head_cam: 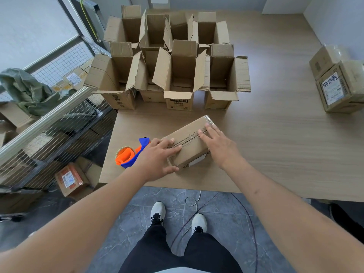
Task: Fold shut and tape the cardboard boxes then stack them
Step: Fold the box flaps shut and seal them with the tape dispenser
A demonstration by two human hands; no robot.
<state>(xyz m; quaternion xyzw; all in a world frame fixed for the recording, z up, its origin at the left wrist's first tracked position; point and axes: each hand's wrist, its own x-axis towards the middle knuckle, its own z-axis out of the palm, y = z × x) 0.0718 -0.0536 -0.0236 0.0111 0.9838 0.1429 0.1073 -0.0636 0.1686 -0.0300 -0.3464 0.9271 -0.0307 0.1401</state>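
Two forearms reach up from the bottom of the frame to a closed box (190,144) lying at the centre, near the table's (275,154) front edge. The left hand (157,158) presses flat on its near end, fingers straight, thumb along the side. The right hand (218,142) rests flat on the taped top seam. A tape dispenser (131,154) sits just left. Open boxes (173,66) crowd the upper centre; two sealed boxes (336,79) sit stacked at the right edge.
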